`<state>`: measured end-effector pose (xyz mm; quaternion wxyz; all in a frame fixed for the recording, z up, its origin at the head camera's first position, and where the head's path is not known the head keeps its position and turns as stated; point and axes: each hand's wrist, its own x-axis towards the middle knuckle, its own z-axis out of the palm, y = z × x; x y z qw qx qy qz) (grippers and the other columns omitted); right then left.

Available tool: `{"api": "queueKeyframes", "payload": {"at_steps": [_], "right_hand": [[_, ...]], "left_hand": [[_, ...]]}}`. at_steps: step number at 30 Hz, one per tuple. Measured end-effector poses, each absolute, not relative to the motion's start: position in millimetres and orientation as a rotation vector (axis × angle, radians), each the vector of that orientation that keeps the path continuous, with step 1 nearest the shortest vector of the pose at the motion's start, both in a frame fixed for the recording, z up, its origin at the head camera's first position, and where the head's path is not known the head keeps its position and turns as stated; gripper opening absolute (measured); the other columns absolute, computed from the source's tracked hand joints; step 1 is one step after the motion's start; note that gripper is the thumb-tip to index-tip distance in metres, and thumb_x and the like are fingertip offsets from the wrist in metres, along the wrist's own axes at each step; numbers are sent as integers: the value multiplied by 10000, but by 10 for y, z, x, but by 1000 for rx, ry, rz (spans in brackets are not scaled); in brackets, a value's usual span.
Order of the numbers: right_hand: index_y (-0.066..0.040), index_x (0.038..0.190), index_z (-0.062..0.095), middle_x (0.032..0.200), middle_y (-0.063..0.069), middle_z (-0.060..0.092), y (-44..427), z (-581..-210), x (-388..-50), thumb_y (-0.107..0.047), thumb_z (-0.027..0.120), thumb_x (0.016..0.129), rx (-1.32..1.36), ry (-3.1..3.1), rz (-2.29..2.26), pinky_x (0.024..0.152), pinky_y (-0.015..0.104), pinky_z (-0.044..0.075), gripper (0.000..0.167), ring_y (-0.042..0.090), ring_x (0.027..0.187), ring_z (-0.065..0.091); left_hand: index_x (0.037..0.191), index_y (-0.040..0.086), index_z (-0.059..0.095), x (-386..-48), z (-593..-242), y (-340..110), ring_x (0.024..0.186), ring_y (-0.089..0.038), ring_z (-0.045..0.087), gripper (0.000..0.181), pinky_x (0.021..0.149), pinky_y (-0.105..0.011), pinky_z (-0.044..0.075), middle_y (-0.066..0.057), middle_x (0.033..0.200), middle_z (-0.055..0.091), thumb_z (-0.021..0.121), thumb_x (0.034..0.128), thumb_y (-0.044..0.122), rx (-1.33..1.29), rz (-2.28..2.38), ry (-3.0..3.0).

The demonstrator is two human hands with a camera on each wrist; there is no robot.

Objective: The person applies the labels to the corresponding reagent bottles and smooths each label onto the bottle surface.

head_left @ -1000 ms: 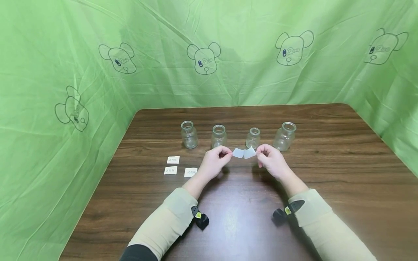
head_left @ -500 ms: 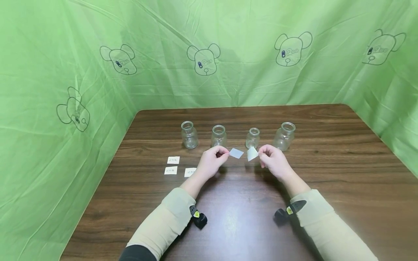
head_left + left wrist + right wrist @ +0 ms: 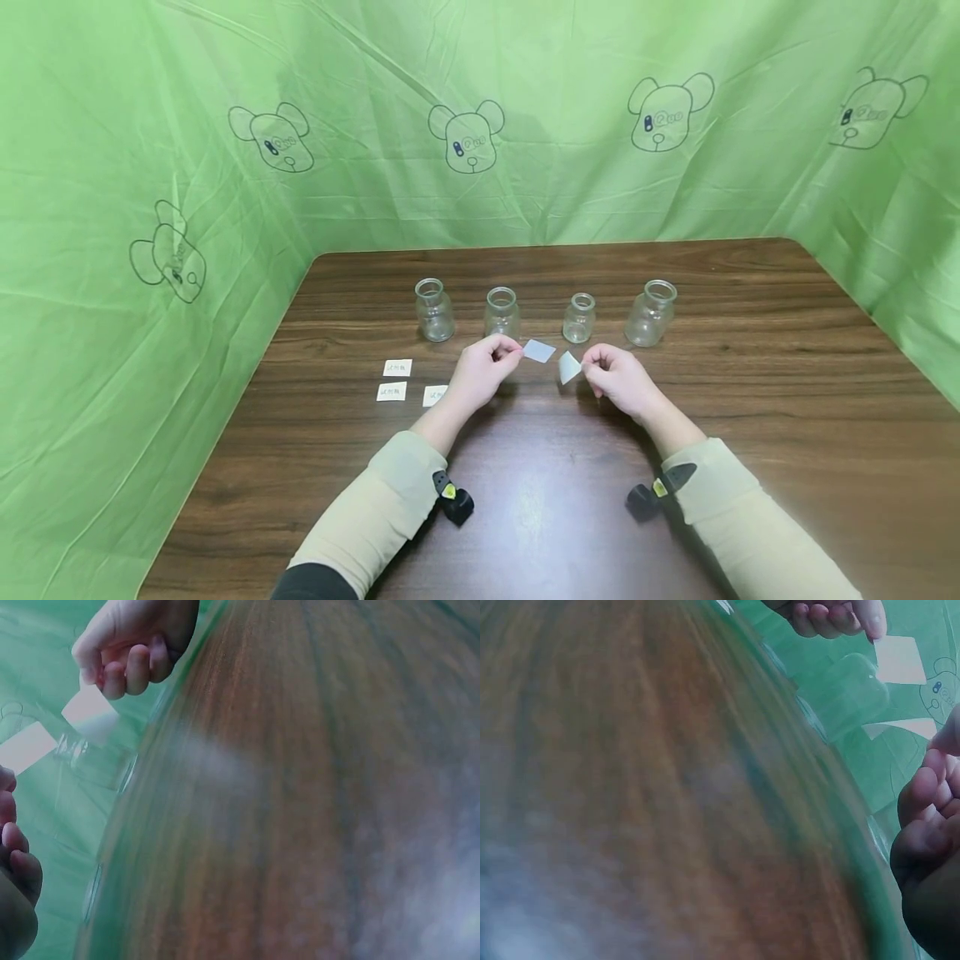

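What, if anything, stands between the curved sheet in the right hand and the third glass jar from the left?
Nothing visible: in the head view, only bare table shows between the curved sheet and the jar. The other sheet, pinched by the left hand, is beside this path.

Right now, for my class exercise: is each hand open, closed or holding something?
Left hand: closed, pinching a flat pale slip.
Right hand: closed, pinching a curved pale slip.

Left hand (image 3: 483, 371) hides base of jar (image 3: 502, 310) just beyond it; label (image 3: 430, 399) just left of it partly covered, lettering (image 3: 438, 395) blurred.
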<state>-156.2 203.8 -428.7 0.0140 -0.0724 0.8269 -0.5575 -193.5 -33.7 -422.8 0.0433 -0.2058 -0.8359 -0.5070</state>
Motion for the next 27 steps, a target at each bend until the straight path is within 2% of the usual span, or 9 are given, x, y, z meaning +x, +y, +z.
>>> {"api": "queueKeyframes", "payload": {"at_steps": [7,19,27], "right_hand": [[122,892,524,545,37,457,1959,-4118,-1454,23,508,859,-239,2570,-1667,445,209,319,106,117,488,441],[-34,838,567,614,-2,501,2106,-4389,-1557,-81,587,826,-259,2683,-1495,457,250,389,52,133,501,497],[-28,848,574,633,1,519,2196,-4371,-1557,-81,582,824,-210,2750,-1402,462,264,404,58,126,499,504]], "left_hand": [[881,146,680,-1937,-4241,-347,552,-81,423,85,535,-254,371,62,590,436,650,867,224,-621,-1534,-2565],[878,155,683,-1937,-4232,-346,542,-87,420,78,531,-259,367,55,588,435,653,858,224,-604,-1538,-2594],[857,154,682,-1955,-4236,-348,534,-82,420,59,522,-257,366,59,583,439,670,841,210,-587,-1531,-2590]]}}
